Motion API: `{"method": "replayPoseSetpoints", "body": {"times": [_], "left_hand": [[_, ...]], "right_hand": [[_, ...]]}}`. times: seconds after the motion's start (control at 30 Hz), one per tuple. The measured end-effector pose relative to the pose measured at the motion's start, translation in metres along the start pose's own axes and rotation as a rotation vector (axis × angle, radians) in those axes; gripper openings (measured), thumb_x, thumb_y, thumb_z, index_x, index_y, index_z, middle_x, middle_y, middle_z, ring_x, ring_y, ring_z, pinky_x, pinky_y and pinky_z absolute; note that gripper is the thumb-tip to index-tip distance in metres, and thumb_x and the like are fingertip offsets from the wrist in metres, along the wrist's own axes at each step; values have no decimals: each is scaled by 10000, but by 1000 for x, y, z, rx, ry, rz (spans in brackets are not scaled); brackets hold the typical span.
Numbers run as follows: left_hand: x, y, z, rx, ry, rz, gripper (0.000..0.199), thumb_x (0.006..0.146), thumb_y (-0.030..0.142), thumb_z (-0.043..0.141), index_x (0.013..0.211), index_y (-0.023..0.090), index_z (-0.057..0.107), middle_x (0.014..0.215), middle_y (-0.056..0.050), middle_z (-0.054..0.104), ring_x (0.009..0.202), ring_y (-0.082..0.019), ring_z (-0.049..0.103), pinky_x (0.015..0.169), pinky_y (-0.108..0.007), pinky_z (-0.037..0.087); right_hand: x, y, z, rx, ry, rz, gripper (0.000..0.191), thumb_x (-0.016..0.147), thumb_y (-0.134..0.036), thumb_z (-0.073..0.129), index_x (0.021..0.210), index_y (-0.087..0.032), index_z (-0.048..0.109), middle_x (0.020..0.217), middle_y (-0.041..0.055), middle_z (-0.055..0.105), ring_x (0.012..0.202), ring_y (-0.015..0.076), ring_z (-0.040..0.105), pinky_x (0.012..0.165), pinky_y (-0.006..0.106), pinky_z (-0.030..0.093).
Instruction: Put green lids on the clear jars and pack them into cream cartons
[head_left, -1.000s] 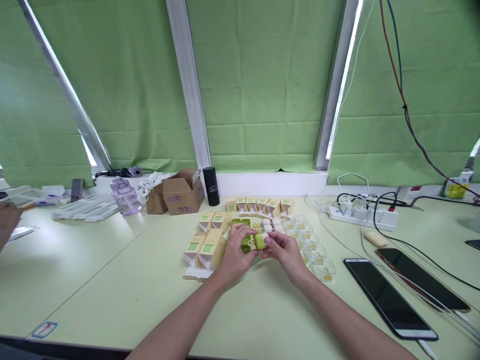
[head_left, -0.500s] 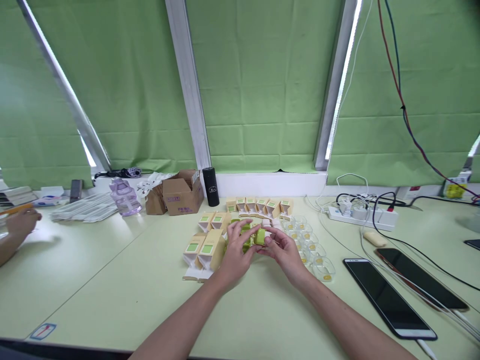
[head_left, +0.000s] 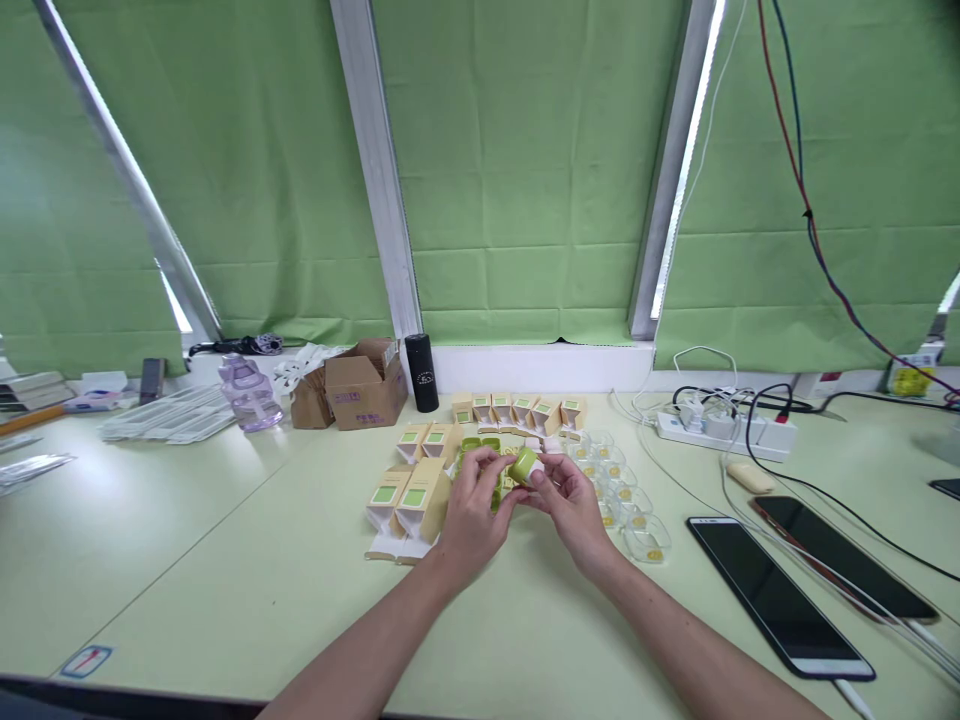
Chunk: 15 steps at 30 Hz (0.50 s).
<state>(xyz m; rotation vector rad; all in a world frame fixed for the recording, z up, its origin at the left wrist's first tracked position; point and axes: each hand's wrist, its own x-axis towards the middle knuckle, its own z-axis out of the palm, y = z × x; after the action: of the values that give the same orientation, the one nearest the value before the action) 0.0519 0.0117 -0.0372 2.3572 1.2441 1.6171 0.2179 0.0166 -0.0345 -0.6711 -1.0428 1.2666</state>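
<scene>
A small container with a green top and white lower part (head_left: 526, 467) is held up in front of me between both hands. My right hand (head_left: 568, 497) has its fingers closed around the white part. From the other side, my left hand (head_left: 478, 505) curls its fingertips and thumb against the green part. Behind my left hand sit several green pieces (head_left: 489, 443), partly hidden. Just left of it stand several cream cartons with green labels (head_left: 424, 497). Clear plastic cups with yellow spots (head_left: 646, 540) are lined up right of my right hand.
Another row of small cartons (head_left: 523, 412) stands at the back. Behind left are a black cylinder (head_left: 421, 375), a cardboard box (head_left: 366, 388) and a purple bottle (head_left: 250, 395). A power strip (head_left: 750, 437), cables and two phones, one in front (head_left: 780, 595), lie at right.
The green-and-white container has tilted, so more of its white part shows, and my left fingers have shifted slightly. Another person's hand at the far left has left the view.
</scene>
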Motion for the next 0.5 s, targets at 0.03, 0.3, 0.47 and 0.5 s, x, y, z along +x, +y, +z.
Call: {"method": "replayPoseSetpoints", "body": {"times": [0.03, 0.3, 0.47, 0.5], "left_hand": [[-1, 0, 1, -11, -6, -7, 348, 1001, 284, 644, 1348, 271, 631, 1247, -123, 561, 1131, -277, 645, 975, -442, 581], [2, 1, -1, -160, -40, -92, 364, 1033, 292, 580, 1396, 281, 604, 1290, -119, 610, 1041, -248, 676, 900, -402, 604], [6, 1, -2, -360, -50, -204, 359, 1015, 372, 620, 1357, 260, 622, 1344, -134, 595, 1165, -275, 660, 893, -389, 634], [7, 0, -1, -409, -54, -234, 367, 1010, 388, 630, 1351, 253, 625, 1348, -135, 597, 1169, -274, 663, 902, -387, 637]], "right_hand": [[0, 1, 0, -2, -1, 3, 517, 725, -582, 914, 1038, -237, 690, 932, 31, 697, 831, 228, 702, 726, 414, 660], [-2, 9, -1, -88, -92, -63, 460, 799, -536, 876, 1057, -244, 632, 949, 37, 737, 820, 206, 711, 709, 359, 651], [-4, 5, -6, -310, -111, -182, 355, 877, -448, 818, 1120, -253, 648, 1059, 69, 717, 924, 231, 716, 755, 371, 649], [-4, 3, -8, -365, -95, -231, 347, 882, -427, 812, 1139, -259, 650, 1107, 77, 703, 929, 233, 721, 754, 373, 649]]}}
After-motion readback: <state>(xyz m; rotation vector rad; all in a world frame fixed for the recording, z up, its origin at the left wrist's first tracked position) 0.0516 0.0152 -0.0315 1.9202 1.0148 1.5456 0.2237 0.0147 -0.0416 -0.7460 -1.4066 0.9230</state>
